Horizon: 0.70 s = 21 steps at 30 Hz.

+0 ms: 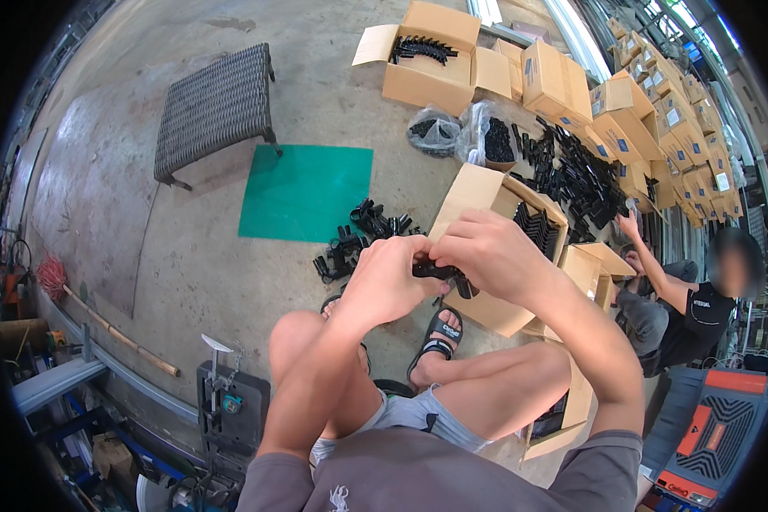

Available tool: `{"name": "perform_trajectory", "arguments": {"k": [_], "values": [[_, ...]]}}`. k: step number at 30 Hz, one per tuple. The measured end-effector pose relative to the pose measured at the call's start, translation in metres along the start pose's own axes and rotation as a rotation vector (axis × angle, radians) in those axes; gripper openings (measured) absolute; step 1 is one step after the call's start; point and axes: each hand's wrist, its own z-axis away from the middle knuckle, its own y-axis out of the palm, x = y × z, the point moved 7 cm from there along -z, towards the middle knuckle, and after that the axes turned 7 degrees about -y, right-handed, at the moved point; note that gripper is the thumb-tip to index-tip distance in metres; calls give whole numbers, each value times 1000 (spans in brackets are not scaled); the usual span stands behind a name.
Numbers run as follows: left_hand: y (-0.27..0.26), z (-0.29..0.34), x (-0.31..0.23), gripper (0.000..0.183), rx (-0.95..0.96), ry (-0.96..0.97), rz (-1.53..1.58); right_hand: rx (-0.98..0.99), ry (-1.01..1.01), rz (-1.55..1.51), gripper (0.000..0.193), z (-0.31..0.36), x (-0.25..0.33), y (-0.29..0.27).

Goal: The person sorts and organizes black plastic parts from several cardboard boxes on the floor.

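Observation:
Both of my hands meet in front of my knees around a small black part (437, 271), plastic-looking and partly covered by my fingers. My left hand (387, 280) is closed on its left side. From above and the right, my right hand (491, 256) pinches it with bent fingers. Its exact kind cannot be made out. Just beyond my left hand, a loose heap of black curved parts (343, 253) lies on the concrete floor. Close to my right hand stands an open cardboard box (469, 198) with similar black pieces stacked in rows inside.
A green mat (305, 192) and a dark woven stool (218, 107) are farther left. Another open box (427, 85), plastic bags (433, 130) and a big pile of black parts (576, 175) lie ahead. A person (687, 299) sits at right, near a grey-orange toolbox (708, 435).

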Motion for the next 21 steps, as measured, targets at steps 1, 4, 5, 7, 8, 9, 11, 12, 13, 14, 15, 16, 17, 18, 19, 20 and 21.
{"name": "perform_trajectory", "arguments": {"k": [1,4,5,7,8,9,11,12,13,14,15,16,17,18,19,20,21], "values": [[0,0,1,34,21,-17,19,12,-3,8,5,-1,0,1],[2,0,2,35,102,-36,115,21,23,-28,6,1,-1,-1],[4,-1,4,35,133,-28,175,30,70,-75,8,0,-3,-3],[6,-2,8,35,182,-39,290,47,165,-169,11,0,-5,-10],[6,-3,10,34,198,-56,344,61,190,-228,12,0,-4,-12],[6,-3,11,34,213,-74,397,75,215,-286,13,0,-2,-14],[1,-7,15,37,186,-83,408,32,247,-342,15,3,-1,-15],[1,-9,16,39,172,-87,413,-26,255,-340,15,6,-2,-13],[2,-9,16,39,184,-95,480,-83,261,-337,16,9,-3,-12],[3,-10,16,39,196,-100,542,-88,287,-344,17,10,-6,-10],[3,-10,14,40,208,-105,603,-93,312,-352,18,10,-9,-9],[2,-8,14,40,178,-127,665,-99,337,-360,19,10,-11,-8],[1,-7,13,39,149,-145,721,-91,374,-363,21,8,-15,-9],[1,-6,12,39,119,-162,778,-84,409,-368,22,6,-19,-10],[2,-7,12,37,102,-159,790,-75,444,-374,23,6,-22,-11],[2,-8,15,36,74,-152,796,-99,461,-392,25,5,-26,-10],[1,-10,15,34,43,-136,803,-124,472,-405,26,7,-31,-7]]}}
